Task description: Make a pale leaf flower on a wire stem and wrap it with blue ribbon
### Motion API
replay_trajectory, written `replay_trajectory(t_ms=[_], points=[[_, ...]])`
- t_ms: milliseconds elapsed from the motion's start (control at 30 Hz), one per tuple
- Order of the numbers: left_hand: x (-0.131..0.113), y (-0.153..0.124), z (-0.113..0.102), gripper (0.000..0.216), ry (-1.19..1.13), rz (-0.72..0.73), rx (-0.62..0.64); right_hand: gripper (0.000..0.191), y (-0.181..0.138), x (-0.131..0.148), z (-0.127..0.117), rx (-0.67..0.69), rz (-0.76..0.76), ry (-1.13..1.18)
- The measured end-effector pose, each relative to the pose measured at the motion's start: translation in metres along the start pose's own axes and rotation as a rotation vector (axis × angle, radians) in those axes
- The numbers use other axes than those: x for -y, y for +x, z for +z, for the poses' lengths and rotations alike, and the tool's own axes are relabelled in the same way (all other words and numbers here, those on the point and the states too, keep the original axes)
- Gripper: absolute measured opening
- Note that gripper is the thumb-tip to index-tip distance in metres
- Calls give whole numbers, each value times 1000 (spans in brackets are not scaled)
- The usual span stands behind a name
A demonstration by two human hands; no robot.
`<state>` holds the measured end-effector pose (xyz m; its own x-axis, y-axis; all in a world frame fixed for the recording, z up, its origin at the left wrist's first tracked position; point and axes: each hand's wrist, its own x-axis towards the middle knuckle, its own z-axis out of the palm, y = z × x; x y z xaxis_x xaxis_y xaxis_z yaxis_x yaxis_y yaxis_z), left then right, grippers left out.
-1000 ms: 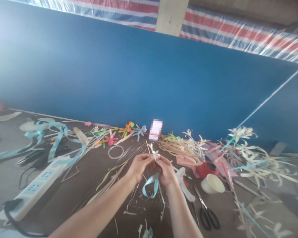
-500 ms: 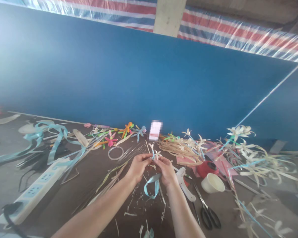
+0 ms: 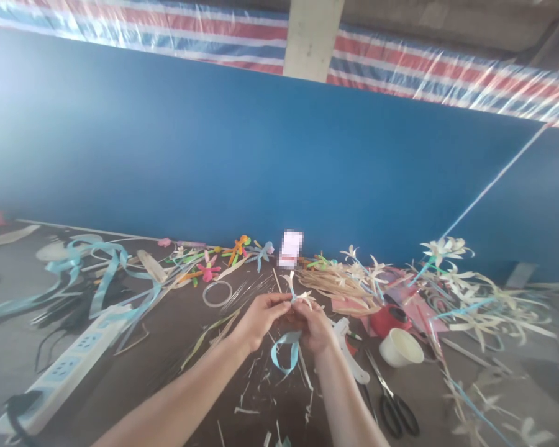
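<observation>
My left hand (image 3: pixel 259 318) and my right hand (image 3: pixel 314 325) meet over the middle of the dark table (image 3: pixel 135 372). Together they pinch a small cream straw flower (image 3: pixel 294 292) that sticks up between the fingertips. A light blue ribbon (image 3: pixel 284 349) wraps the flower's stem and hangs down in a loop below my right hand. Both hands have their fingers closed on the flower and ribbon.
Scissors (image 3: pixel 394 402), a white glue gun (image 3: pixel 351 354), a white cup (image 3: pixel 400 347) and a red tape holder (image 3: pixel 386 318) lie to the right. Straw flowers (image 3: pixel 456 282) pile at the right. A power strip (image 3: pixel 65 366), blue ribbon (image 3: pixel 97 273), a clear ring (image 3: pixel 217 293) and coloured pipe-cleaner figures (image 3: pixel 223 254) lie left.
The hands have stayed together on the flower, with small finger shifts around the stem. The view has tilted slightly.
</observation>
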<state>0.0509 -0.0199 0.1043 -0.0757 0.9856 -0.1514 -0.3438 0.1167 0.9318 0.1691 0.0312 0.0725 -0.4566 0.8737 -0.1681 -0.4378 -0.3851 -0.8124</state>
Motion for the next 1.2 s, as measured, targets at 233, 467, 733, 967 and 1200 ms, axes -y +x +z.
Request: replay_trajectory(t_ms=[233,467,733,967,1200], points=[[-6,11,-14,28,-31,-92,90,32,5,-1,-4,92,84,49],[-4,22,-21,27,-103,-131,180,32,9,2,-2,138,96,-2],[-4,31,-29,23,-93,-99,217,26,12,11,3,114,36,-112],[2,32,-31,25,-113,-91,213,25,11,13,2,105,24,-165],[7,32,-30,25,-201,-122,259,24,10,13,2,136,12,-208]])
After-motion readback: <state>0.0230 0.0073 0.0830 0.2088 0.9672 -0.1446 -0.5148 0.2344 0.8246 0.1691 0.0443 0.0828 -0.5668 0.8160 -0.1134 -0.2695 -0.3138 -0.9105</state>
